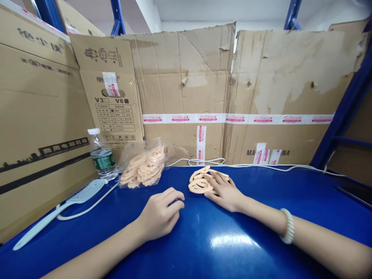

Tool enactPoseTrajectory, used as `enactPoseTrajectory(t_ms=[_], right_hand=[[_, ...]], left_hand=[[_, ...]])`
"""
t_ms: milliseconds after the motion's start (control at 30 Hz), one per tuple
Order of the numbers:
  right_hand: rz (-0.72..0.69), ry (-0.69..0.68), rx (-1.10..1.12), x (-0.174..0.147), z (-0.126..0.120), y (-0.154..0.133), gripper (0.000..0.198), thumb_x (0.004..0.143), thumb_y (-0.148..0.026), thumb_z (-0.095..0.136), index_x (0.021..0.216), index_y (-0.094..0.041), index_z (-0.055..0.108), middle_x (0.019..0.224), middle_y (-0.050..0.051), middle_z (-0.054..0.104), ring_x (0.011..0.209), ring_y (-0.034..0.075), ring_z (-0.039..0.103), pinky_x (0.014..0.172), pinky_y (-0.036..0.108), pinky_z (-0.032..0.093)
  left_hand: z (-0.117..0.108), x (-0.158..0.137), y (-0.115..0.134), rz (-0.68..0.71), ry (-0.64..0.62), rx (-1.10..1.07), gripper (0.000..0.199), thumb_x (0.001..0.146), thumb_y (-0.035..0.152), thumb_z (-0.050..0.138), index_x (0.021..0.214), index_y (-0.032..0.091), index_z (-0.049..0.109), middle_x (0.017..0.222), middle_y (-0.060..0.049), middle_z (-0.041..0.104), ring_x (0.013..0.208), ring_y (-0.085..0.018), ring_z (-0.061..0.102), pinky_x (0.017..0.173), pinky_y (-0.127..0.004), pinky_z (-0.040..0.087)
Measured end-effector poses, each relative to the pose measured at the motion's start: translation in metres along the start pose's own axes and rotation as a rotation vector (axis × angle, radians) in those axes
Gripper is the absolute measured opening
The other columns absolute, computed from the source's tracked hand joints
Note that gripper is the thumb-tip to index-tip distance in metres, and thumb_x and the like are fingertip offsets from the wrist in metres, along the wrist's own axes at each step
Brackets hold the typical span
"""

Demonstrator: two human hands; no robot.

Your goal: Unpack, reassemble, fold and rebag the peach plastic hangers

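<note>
A small pile of peach-coloured oval loop pieces (pixel 199 186) lies on the blue tabletop; I cannot tell what they are. My right hand (pixel 223 190) rests on the pile's right side, fingers spread and touching the pieces, partly covering them. My left hand (pixel 162 211) hovers or rests to the left and nearer to me, its fingers loosely bent and apart, with nothing visible in them. Behind it, a clear plastic bag (pixel 143 164) holds many more of the same peach pieces.
A light blue vented hairbrush (pixel 84 193) lies at the left, beside a white cable (pixel 87 211). A water bottle (pixel 101 157) with a green label stands by the bag. Cardboard sheets (pixel 186 85) wall the back and left. A dark flat object (pixel 356 195) lies at the right edge.
</note>
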State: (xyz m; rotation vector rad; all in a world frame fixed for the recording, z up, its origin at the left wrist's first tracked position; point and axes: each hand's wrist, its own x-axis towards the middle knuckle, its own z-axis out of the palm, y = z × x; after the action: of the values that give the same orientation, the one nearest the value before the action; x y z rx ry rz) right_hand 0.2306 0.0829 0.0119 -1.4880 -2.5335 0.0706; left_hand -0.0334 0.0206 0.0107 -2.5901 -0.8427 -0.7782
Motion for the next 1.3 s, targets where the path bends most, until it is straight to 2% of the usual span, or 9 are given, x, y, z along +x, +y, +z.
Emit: enactPoseTrajectory(t_ms=[300,433,600,733,800,933,1033,1133,1300], right_hand=[[-0.023,0.135,0.037,0.056,0.014,0.002,0.058,0.091,-0.051,0.048,0.14,-0.02,0.047,0.155,0.018,0.032,0.146,0.039,0.016,0.11,0.069,0.006],[-0.044,0.201,0.11,0.069,0.016,0.005,0.055,0.077,-0.045,0.069,0.123,-0.017,0.057,0.147,0.02,0.042,0.141,0.041,0.026,0.11,0.067,0.015],[-0.114,0.325,0.225,0.072,0.009,0.002,0.051,0.068,-0.03,0.079,0.114,-0.02,0.059,0.133,0.015,0.054,0.135,0.036,0.037,0.112,0.061,0.015],[-0.168,0.364,0.373,0.054,-0.005,-0.003,0.047,0.072,-0.023,0.074,0.115,-0.021,0.056,0.118,0.01,0.065,0.113,0.028,0.058,0.099,0.045,0.041],[-0.182,0.371,0.44,0.035,-0.012,-0.003,0.048,0.073,-0.022,0.074,0.117,-0.021,0.054,0.115,0.008,0.067,0.105,0.025,0.063,0.09,0.037,0.047],[-0.154,0.293,0.717,-0.013,-0.021,-0.006,0.049,0.073,-0.025,0.076,0.118,-0.02,0.056,0.114,0.007,0.068,0.097,0.023,0.065,0.081,0.033,0.05],[-0.134,0.171,0.883,-0.042,-0.017,-0.013,0.034,0.081,-0.025,0.068,0.114,-0.021,0.061,0.108,0.006,0.069,0.093,0.022,0.065,0.078,0.031,0.051],[-0.113,0.12,0.98,-0.056,-0.008,-0.022,0.026,0.086,-0.028,0.062,0.111,-0.021,0.062,0.097,0.004,0.068,0.079,0.017,0.063,0.068,0.028,0.05],[-0.023,0.071,1.217,-0.062,0.002,-0.037,0.036,0.085,-0.034,0.067,0.117,-0.023,0.054,0.078,-0.003,0.06,0.062,0.011,0.056,0.059,0.024,0.048]], left_hand=[[0.002,-0.004,-0.007,-0.04,0.043,-0.093,0.022,0.083,0.005,0.044,0.086,0.02,0.061,0.095,-0.007,0.066,0.08,-0.02,0.06,0.068,-0.03,0.046],[0.006,-0.004,-0.009,-0.049,0.063,-0.135,0.021,0.084,0.004,0.044,0.086,0.019,0.058,0.096,-0.007,0.065,0.081,-0.019,0.059,0.069,-0.03,0.046],[0.005,-0.004,-0.009,-0.072,0.071,-0.181,0.02,0.084,0.004,0.045,0.085,0.019,0.058,0.096,-0.006,0.064,0.082,-0.019,0.059,0.071,-0.03,0.047],[0.002,-0.004,-0.008,-0.116,0.09,-0.212,0.02,0.086,0.005,0.044,0.087,0.019,0.059,0.096,-0.005,0.064,0.084,-0.018,0.06,0.074,-0.031,0.049],[0.0,-0.002,-0.006,-0.174,0.112,-0.246,0.022,0.088,0.006,0.043,0.094,0.019,0.06,0.099,-0.006,0.063,0.086,-0.017,0.06,0.075,-0.03,0.05],[-0.003,0.004,0.004,-0.462,0.158,-0.463,0.026,0.089,0.015,0.047,0.112,0.021,0.057,0.101,-0.006,0.062,0.077,-0.014,0.061,0.06,-0.023,0.052],[-0.004,0.009,0.017,-0.617,0.101,-0.623,0.034,0.087,0.023,0.056,0.121,0.022,0.055,0.105,-0.005,0.064,0.071,-0.013,0.061,0.055,-0.021,0.052],[-0.004,0.012,0.028,-0.618,0.029,-0.702,0.041,0.084,0.026,0.063,0.124,0.023,0.056,0.111,-0.005,0.067,0.065,-0.011,0.059,0.052,-0.02,0.049],[-0.001,0.01,0.035,-0.572,0.046,-0.673,0.029,0.083,0.025,0.066,0.111,0.022,0.066,0.086,-0.001,0.071,0.052,-0.008,0.051,0.049,-0.018,0.044]])
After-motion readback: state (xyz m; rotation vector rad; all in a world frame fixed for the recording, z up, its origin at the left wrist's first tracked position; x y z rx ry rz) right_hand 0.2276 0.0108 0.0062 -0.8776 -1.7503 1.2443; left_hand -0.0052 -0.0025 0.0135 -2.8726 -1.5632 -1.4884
